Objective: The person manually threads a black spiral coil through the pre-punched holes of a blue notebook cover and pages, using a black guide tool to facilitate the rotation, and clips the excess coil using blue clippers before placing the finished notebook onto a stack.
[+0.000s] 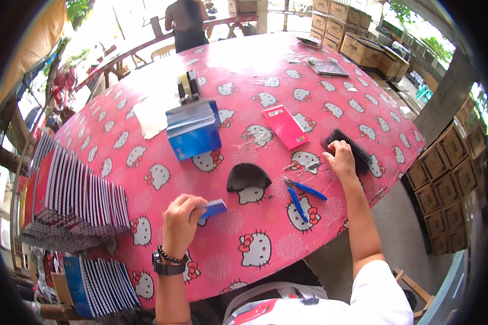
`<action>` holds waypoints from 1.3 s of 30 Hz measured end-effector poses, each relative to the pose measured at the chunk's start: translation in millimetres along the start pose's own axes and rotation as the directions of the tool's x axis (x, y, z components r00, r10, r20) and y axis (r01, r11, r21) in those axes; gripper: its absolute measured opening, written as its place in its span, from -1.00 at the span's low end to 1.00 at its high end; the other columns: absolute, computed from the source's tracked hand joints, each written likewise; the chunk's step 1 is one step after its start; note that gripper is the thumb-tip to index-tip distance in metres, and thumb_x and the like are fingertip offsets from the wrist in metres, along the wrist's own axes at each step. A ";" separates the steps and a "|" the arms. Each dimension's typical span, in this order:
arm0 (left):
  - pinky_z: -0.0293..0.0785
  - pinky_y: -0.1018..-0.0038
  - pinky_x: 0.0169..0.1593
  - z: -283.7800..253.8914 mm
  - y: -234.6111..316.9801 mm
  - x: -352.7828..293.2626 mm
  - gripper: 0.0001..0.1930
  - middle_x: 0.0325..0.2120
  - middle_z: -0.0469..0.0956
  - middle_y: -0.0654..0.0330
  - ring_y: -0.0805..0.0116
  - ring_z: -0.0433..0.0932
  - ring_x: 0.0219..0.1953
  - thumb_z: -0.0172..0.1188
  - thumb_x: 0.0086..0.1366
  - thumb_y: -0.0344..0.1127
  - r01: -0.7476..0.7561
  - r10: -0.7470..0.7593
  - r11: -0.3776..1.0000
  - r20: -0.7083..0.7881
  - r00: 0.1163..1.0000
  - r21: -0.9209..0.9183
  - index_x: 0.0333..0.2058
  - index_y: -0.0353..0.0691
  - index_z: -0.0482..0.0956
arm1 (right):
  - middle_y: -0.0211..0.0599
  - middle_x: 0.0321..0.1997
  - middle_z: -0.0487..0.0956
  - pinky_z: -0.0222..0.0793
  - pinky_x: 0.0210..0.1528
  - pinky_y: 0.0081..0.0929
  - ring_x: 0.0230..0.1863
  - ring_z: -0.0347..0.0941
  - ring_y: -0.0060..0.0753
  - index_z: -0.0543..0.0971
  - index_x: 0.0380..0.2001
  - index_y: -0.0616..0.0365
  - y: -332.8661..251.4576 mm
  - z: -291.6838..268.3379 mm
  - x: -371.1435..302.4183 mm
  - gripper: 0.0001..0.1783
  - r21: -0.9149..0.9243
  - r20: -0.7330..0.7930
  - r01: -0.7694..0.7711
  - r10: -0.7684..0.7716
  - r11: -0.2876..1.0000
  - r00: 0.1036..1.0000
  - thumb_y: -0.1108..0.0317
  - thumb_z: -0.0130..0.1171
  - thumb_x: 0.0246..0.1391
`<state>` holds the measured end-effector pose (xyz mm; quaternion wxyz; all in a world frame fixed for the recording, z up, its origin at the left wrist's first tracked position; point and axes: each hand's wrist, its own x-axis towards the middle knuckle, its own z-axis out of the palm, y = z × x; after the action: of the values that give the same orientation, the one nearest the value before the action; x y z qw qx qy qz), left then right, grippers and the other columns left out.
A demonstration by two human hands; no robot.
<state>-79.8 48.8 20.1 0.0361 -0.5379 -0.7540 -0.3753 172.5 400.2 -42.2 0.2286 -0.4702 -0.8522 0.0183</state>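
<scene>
Slim blue paper booklet [216, 208] held over the pink cat-patterned counter [211, 266], towards its near edge; pinched at one end by left hand [182, 215], fingers closed, apparently leaving the other end free. Bristly black coil bundle [358, 155] placed by the right edge, probably for reach; touched by right hand [341, 159], fingers curled; grip cannot be told.
</scene>
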 end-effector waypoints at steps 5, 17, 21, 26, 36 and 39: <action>0.37 0.35 -0.21 10.2 -2.3 -1.6 -0.86 -0.45 0.54 0.25 0.23 0.52 -0.34 0.24 0.00 -0.49 -0.109 0.110 0.994 -0.089 0.990 0.015 -0.41 -0.15 0.57 | -0.22 -0.29 0.52 0.39 -0.08 -0.23 -0.12 0.42 -0.13 0.54 -0.38 0.11 6.1 3.4 11.3 -0.76 -0.111 0.116 0.067 -0.054 0.992 0.992 0.23 0.30 -0.07; 0.36 0.44 -0.28 15.0 -10.9 -14.4 -0.77 -0.48 0.54 0.34 0.38 0.51 -0.40 0.24 0.02 -0.50 -0.218 0.211 0.976 -0.151 0.966 -0.028 -0.32 -0.05 0.66 | -0.33 -0.34 0.47 0.36 -0.28 -0.55 -0.37 0.41 -0.53 0.53 -0.04 0.11 -175.8 -65.6 -68.9 -0.60 0.771 0.266 0.211 -0.606 0.601 0.750 0.62 0.13 0.01; 0.37 0.43 -0.26 20.6 -8.6 -12.2 -0.77 -0.48 0.54 0.35 0.38 0.52 -0.39 0.23 0.03 -0.51 -0.232 0.221 0.972 -0.200 0.955 -0.034 -0.33 -0.04 0.67 | -0.38 -0.30 0.50 0.31 -0.38 -0.65 -0.39 0.43 -0.64 0.56 -0.15 0.18 -177.2 -59.0 -65.3 -0.66 0.799 0.201 0.269 -0.660 0.538 0.723 0.64 0.21 -0.07; 0.39 0.42 -0.26 19.0 -15.0 -14.8 -0.78 -0.46 0.56 0.34 0.36 0.53 -0.38 0.23 0.01 -0.51 -0.250 0.231 0.965 -0.193 0.953 -0.078 -0.36 -0.03 0.67 | -0.37 -0.27 0.52 0.34 -0.37 -0.64 -0.36 0.46 -0.62 0.58 -0.24 0.19 -181.8 -50.6 -64.9 -0.71 0.803 0.185 0.274 -0.658 0.529 0.730 0.63 0.26 -0.11; 0.40 0.43 -0.26 18.5 -16.1 -14.9 -0.75 -0.47 0.56 0.35 0.35 0.53 -0.39 0.25 -0.03 -0.52 -0.262 0.240 0.959 -0.187 0.953 -0.105 -0.36 -0.01 0.68 | -0.31 -0.31 0.48 0.42 -0.23 -0.53 -0.26 0.49 -0.41 0.56 -0.31 0.17 -185.3 -44.5 -67.7 -0.68 0.814 0.139 0.316 -0.691 0.488 0.709 0.69 0.24 -0.22; 0.39 0.40 -0.26 18.0 -15.3 -14.8 -0.81 -0.48 0.55 0.33 0.36 0.53 -0.37 0.23 0.01 -0.49 -0.251 0.228 0.960 -0.177 0.957 -0.121 -0.39 -0.05 0.66 | -0.32 -0.32 0.48 0.42 -0.25 -0.53 -0.26 0.48 -0.42 0.55 -0.35 0.16 -184.7 -43.4 -67.5 -0.69 0.804 0.115 0.341 -0.690 0.487 0.714 0.71 0.23 -0.24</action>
<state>-80.1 45.9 -7.6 0.1037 -0.5944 -0.6490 -0.4633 74.2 234.7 17.0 0.1996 -0.0331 -0.8987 0.3891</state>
